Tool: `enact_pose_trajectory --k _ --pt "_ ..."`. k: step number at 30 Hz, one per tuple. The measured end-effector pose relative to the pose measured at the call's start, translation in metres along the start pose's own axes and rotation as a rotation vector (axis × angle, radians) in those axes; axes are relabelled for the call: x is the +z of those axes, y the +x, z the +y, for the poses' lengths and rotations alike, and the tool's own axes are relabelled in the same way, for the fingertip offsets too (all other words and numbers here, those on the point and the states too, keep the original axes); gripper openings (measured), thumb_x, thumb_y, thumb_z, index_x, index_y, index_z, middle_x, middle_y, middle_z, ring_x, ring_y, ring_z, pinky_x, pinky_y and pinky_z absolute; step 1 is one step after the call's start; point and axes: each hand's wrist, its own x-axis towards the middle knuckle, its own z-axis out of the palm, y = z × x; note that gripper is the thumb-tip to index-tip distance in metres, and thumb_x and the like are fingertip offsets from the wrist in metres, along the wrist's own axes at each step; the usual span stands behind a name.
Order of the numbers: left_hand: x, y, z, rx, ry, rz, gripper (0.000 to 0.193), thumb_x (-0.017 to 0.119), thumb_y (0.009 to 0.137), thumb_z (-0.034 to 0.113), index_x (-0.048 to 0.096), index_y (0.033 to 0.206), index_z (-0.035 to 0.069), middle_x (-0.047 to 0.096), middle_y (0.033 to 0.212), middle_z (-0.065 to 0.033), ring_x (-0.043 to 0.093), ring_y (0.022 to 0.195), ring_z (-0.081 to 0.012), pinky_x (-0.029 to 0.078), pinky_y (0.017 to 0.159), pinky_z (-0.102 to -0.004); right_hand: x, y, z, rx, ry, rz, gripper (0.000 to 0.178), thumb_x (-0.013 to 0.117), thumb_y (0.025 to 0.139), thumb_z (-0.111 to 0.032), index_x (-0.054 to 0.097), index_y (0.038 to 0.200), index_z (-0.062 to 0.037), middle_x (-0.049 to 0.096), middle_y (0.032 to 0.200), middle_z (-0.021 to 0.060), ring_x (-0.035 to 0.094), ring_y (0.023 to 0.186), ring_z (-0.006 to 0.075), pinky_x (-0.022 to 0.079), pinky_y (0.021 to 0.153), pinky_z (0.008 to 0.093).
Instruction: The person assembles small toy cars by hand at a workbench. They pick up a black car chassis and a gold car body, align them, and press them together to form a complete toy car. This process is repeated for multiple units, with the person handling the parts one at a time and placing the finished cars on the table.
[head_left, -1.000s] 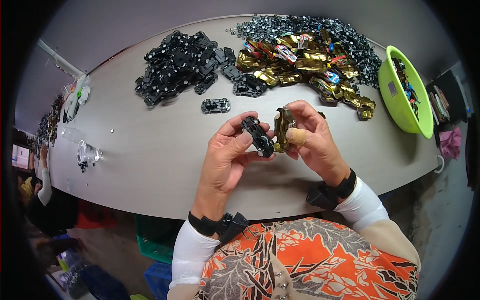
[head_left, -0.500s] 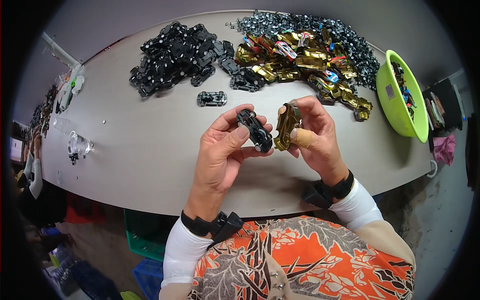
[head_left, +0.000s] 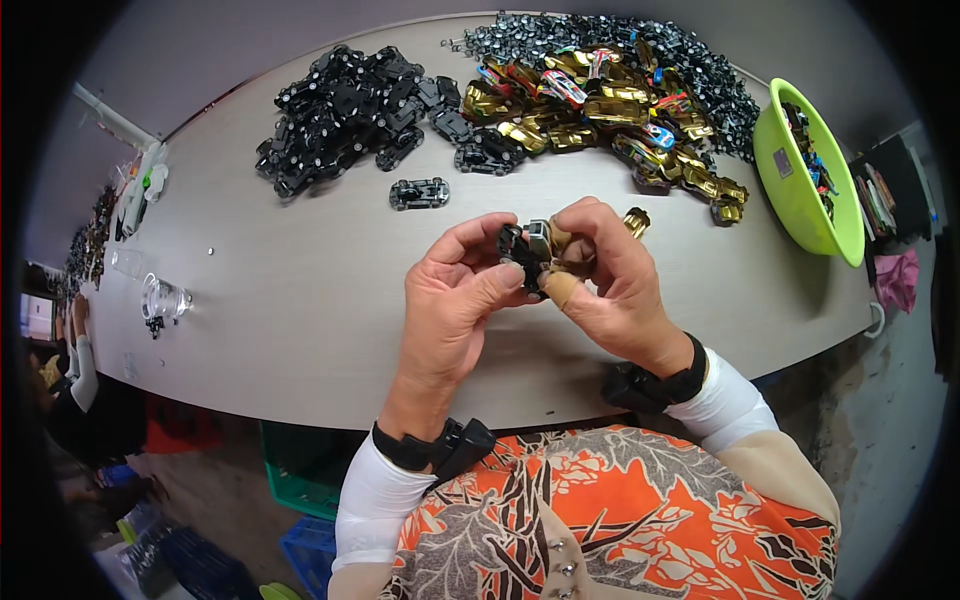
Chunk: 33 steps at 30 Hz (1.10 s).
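Observation:
In my left hand (head_left: 450, 290) is a black toy car chassis (head_left: 516, 258), gripped between thumb and fingers. My right hand (head_left: 620, 290), tape round its thumb, closes on a gold toy car body shell (head_left: 574, 254), mostly hidden by the fingers. Chassis and shell meet between the two hands; whether they are joined I cannot tell. A silvery grey part (head_left: 539, 236) shows at the meeting point. Just past my right knuckles, part of another gold shell (head_left: 636, 222) is visible. One loose black chassis (head_left: 419, 193) lies wheels-up beyond my left hand.
Black chassis are heaped (head_left: 345, 120) at the back left. Gold and coloured shells form a pile (head_left: 610, 105) at the back centre, with small dark parts (head_left: 560, 35) behind. A lime-green basin (head_left: 812, 190) stands right; a clear cup (head_left: 163, 297) sits left. Another person's arm (head_left: 82, 370) is far left.
My right hand has moved left and turned, bringing the gold shell against the chassis. The chassis has tilted in my left hand. A gold shell beyond my right hand has come into view.

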Motion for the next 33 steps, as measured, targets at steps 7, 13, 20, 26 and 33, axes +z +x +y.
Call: enact_pose_trajectory --k 7,13,20,26,33 --pt "0.001 -0.003 0.000 0.040 0.126 0.002 0.036 0.065 0.077 -0.004 0.055 0.111 -0.006 0.062 0.100 -0.0124 0.061 0.086 -0.0166 0.056 0.072 -0.0297 0.003 0.002 -0.003 -0.056 -0.037 -0.023 0.032 0.059 0.072 0.004 0.055 0.103 -0.0032 0.050 0.081 0.0030 0.047 0.063 0.0071 0.040 0.052 0.0196" --pt "-0.002 -0.005 -0.003 0.053 0.201 -0.001 0.032 0.063 0.079 -0.004 0.059 0.111 -0.003 0.061 0.103 -0.0106 0.061 0.087 -0.0150 0.055 0.073 -0.0272 -0.003 0.004 -0.008 -0.022 -0.076 -0.106 0.030 0.060 0.072 0.002 0.057 0.101 -0.0037 0.048 0.080 0.0039 0.049 0.064 0.0092 0.041 0.051 0.0217" --pt "0.004 -0.011 -0.012 0.259 0.545 0.010 0.030 0.056 0.085 0.000 0.057 0.115 -0.005 0.060 0.105 -0.0075 0.057 0.089 -0.0108 0.047 0.076 -0.0213 0.002 0.000 -0.008 -0.032 -0.210 -0.057 0.026 0.062 0.071 0.001 0.056 0.095 -0.0042 0.049 0.080 0.0054 0.053 0.062 0.0140 0.044 0.050 0.0257" --pt "0.013 -0.014 -0.009 0.414 0.795 -0.022 0.033 0.053 0.086 -0.001 0.054 0.118 -0.005 0.060 0.105 -0.0087 0.057 0.091 -0.0121 0.046 0.081 -0.0238 0.003 -0.002 -0.007 -0.091 -0.258 -0.022 0.030 0.063 0.069 0.002 0.056 0.097 -0.0042 0.050 0.081 0.0072 0.055 0.061 0.0186 0.046 0.051 0.0292" --pt "-0.004 -0.020 0.002 0.084 0.596 -0.050 0.038 0.056 0.084 -0.002 0.052 0.121 -0.003 0.059 0.103 -0.0084 0.058 0.091 -0.0141 0.047 0.083 -0.0250 -0.003 0.000 0.003 -0.095 -0.068 -0.146 0.030 0.066 0.071 0.001 0.057 0.099 -0.0021 0.052 0.082 0.0072 0.055 0.065 0.0167 0.044 0.056 0.0268"
